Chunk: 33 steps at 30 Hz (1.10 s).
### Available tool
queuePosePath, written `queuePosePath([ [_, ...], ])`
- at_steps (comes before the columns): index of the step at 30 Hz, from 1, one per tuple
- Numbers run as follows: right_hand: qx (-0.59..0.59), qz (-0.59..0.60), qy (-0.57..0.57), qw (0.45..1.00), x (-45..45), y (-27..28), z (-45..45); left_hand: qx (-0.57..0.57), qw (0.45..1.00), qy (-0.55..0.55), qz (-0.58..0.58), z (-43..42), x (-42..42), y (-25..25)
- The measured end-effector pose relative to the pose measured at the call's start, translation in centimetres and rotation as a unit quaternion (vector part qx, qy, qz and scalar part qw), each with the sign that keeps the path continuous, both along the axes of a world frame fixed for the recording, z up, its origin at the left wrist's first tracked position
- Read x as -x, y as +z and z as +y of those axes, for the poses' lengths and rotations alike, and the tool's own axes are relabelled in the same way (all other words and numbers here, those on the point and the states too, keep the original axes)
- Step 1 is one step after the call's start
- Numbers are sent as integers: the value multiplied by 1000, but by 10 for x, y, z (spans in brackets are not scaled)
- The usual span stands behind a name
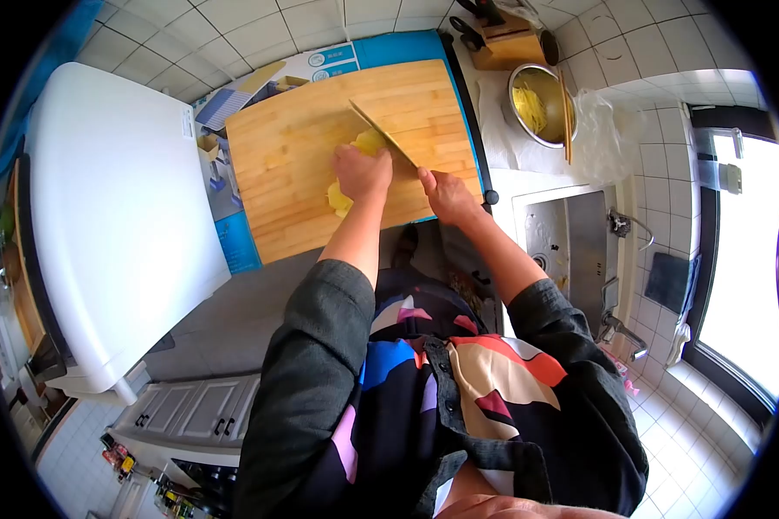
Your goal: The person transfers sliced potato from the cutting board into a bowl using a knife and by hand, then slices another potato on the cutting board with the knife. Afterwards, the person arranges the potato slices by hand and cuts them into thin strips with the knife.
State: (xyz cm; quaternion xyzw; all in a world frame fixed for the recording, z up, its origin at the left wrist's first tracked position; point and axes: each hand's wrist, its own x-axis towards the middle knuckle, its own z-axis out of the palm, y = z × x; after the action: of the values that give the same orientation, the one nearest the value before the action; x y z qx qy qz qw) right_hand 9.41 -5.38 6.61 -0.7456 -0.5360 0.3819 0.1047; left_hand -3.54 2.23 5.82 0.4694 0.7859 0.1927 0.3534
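Note:
A wooden cutting board (pixel 294 138) lies beneath both hands. My right hand (pixel 447 195) is closed around the handle of a kitchen knife (pixel 383 133), whose blade slants up and left over the board. My left hand (pixel 362 170), its fingers curled, presses on a yellow piece of what looks like peeled potato (pixel 370 142) just left of the blade. Its fingertips are mostly hidden from above. More yellow slices (pixel 338 199) rest on the board beside my left wrist.
To the right, a metal bowl (pixel 518 123) holds yellow shreds, with chopsticks (pixel 567 117) across its rim. A knife block (pixel 512 45) stands behind it. The sink (pixel 547 229) is at right; a large white appliance (pixel 121 225) stands left.

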Motion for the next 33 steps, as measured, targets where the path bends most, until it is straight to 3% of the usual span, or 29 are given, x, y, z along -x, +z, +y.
queuePosePath([
  [10, -1, 15, -19, 1000, -4, 30, -15, 28, 999, 6, 40, 0, -9, 8],
  [26, 1, -13, -10, 1000, -2, 6, -6, 22, 999, -2, 38, 3, -4, -6],
  [28, -18, 0, 33, 999, -4, 1, -7, 12, 999, -3, 38, 2, -6, -3],
  [33, 21, 28, 6, 999, -9, 30, -10, 29, 999, 8, 15, 0, -4, 9],
])
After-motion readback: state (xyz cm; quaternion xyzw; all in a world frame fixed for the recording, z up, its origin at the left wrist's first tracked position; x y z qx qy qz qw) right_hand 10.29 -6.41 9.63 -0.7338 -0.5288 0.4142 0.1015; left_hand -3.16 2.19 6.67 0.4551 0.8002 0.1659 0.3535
